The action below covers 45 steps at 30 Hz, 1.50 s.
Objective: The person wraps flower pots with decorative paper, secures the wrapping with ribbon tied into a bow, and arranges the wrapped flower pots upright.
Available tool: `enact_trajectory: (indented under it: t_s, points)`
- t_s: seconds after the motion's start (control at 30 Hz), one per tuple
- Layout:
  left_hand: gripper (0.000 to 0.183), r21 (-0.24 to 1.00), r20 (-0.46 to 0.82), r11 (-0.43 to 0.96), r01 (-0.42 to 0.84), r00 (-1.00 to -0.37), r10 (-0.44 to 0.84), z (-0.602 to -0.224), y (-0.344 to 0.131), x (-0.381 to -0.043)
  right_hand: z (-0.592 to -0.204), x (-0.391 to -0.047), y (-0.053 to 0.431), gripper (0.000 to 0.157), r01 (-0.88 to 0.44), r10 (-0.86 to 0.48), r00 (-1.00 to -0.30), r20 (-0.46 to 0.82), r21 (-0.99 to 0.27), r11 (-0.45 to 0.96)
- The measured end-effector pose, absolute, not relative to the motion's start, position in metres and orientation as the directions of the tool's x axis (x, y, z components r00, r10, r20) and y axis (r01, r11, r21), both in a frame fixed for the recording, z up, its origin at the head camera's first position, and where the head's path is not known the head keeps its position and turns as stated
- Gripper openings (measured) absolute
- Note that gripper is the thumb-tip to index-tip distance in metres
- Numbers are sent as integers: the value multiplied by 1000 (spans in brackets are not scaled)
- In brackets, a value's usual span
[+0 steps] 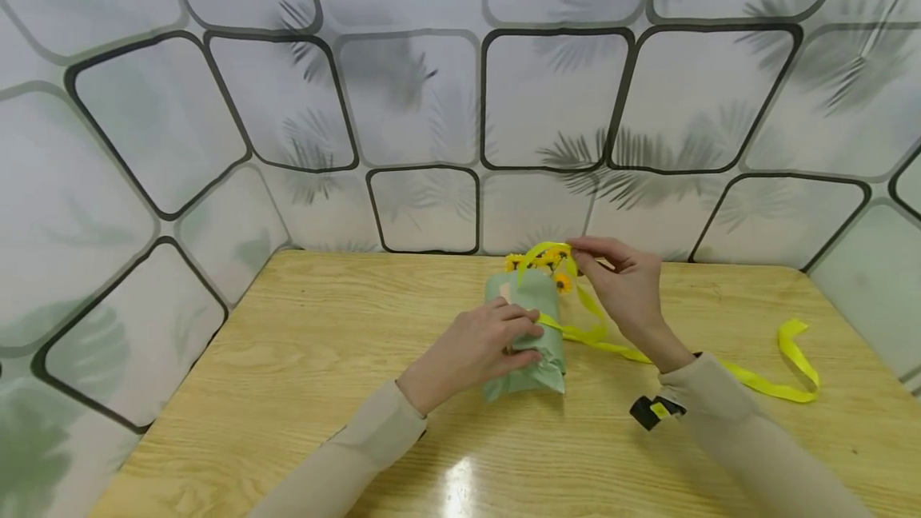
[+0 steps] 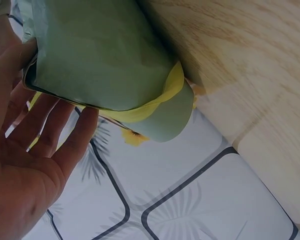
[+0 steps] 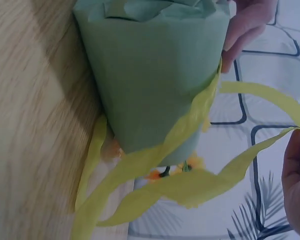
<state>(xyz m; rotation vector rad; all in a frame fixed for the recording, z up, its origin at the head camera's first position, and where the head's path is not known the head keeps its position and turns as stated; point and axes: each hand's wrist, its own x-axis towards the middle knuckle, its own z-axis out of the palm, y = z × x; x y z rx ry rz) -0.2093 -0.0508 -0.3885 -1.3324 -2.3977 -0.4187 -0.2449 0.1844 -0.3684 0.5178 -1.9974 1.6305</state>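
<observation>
A small bouquet of yellow flowers in pale green wrapping paper lies on the table, blooms toward the wall. My left hand holds the wrapped bundle from above, thumb and fingers spread over the paper, fingertips at the ribbon. A yellow ribbon crosses the bundle; in the right wrist view the ribbon runs slantwise over the paper's side. Above the blooms, my right hand pinches a raised loop of ribbon between thumb and fingertips. Left-hand fingers lie along the paper's edge in the left wrist view.
The wooden table reaches back to a patterned wall covering close behind the flowers. To the right, the ribbon's long tail passes the right forearm and curls on the tabletop. A black strap piece hangs at the right wrist.
</observation>
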Motion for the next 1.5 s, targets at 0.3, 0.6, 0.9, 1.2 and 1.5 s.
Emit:
enact_trajectory:
  t_s: [0.3, 0.6, 0.9, 1.2, 1.5]
  points:
    - [28, 60, 458, 513, 856, -480, 748, -389, -50, -210, -379, -250, 172, 18, -616, -239, -780, 578, -642, 457]
    - [27, 106, 445, 529, 842, -516, 732, -391, -51, -211, -389, -237, 186, 21, -747, -403, -652, 642, -455, 485]
    - [28, 124, 482, 509, 852, -500, 720, -394, -53, -212, -409, -220, 199, 25, -807, -574, -590, 567, -422, 413]
    - [39, 311, 358, 499, 809, -586, 727, -391, -60, -216, -413, -215, 196, 47, -868, -603, -495, 625, -322, 379]
    - [23, 537, 300, 363, 761, -575, 761, -387, -72, -224, -414, -213, 189, 46, -889, -616, -443, 651, -232, 395]
